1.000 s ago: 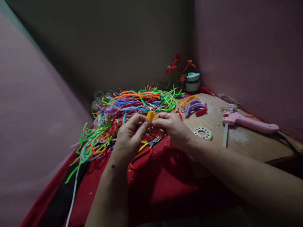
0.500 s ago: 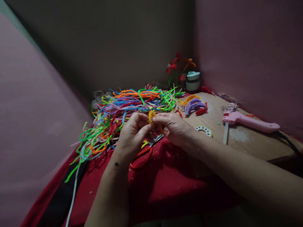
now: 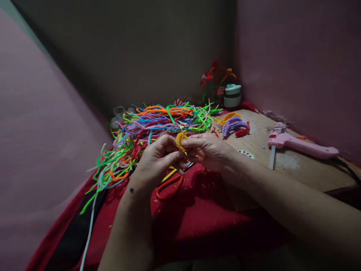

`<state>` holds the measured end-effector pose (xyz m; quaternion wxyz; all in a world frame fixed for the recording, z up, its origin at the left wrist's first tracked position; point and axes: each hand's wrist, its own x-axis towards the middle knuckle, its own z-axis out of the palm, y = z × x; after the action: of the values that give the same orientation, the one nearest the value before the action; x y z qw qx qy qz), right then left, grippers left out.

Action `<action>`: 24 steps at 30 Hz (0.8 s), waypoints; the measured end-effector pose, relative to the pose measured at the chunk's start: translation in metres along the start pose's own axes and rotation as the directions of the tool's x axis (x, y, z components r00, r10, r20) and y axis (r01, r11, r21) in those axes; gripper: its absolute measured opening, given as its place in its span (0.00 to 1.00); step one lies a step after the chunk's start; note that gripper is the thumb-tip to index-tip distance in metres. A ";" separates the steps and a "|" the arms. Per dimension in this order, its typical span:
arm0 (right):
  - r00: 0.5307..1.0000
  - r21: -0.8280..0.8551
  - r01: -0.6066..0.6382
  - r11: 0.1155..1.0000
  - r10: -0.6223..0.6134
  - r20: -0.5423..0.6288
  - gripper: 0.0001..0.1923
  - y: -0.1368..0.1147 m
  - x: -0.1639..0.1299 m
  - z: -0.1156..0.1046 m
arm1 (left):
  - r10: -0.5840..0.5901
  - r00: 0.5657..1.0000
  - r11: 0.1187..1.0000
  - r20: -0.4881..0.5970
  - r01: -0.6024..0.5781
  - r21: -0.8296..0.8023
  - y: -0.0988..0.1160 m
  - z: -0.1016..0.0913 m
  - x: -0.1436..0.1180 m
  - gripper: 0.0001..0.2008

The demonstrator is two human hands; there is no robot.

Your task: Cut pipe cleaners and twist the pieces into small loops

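A fuzzy yellow-orange pipe cleaner (image 3: 179, 143), bent into a curve, is pinched between my two hands near the middle of the view. My left hand (image 3: 160, 156) grips its left side with fingers curled, while my right hand (image 3: 210, 150) pinches it from the right; the orange end shows below the right fingers. Partly under my hands lie scissors with red handles (image 3: 169, 196), their blades mostly covered. A yellow strip (image 3: 169, 175) rests beside the handles. Just beyond my fingers spreads a heap of many-coloured pipe cleaners (image 3: 152, 120).
On the wooden board (image 3: 296, 175) at right lie a pink glue gun (image 3: 307, 145) with a glue stick, bent purple pipe cleaners (image 3: 234, 126) and a white holed disc (image 3: 245, 153). Red flowers (image 3: 207, 78) and a lidded jar (image 3: 232, 96) stand behind. Red cloth (image 3: 203, 226) covers the front.
The yellow-orange pipe cleaner has turned a little and shows a rounder curve between my fingers. My hands stay close together, and the right one covers more of the scissor blades. The view has shifted slightly.
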<state>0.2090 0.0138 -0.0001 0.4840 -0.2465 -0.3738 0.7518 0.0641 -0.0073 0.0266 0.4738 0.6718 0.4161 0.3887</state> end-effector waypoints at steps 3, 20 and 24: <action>1.000 0.031 -0.006 1.000 0.005 0.010 0.04 0.000 0.002 -0.001 | 0.003 1.000 1.000 0.005 -0.003 -0.014 0.000 -0.001 -0.001 0.08; 0.991 0.019 -0.001 1.000 0.003 -0.133 0.04 0.000 0.002 0.000 | -0.134 0.990 0.986 -0.047 0.138 0.098 0.002 -0.002 -0.002 0.05; 0.993 0.001 0.034 0.999 -0.034 -0.117 0.05 0.002 0.002 0.000 | -0.195 0.981 0.978 0.002 0.194 0.078 0.001 -0.003 -0.002 0.05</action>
<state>0.2070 0.0154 -0.0015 0.5184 -0.2828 -0.3476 0.7283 0.0613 -0.0082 0.0281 0.4849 0.6476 0.4923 0.3209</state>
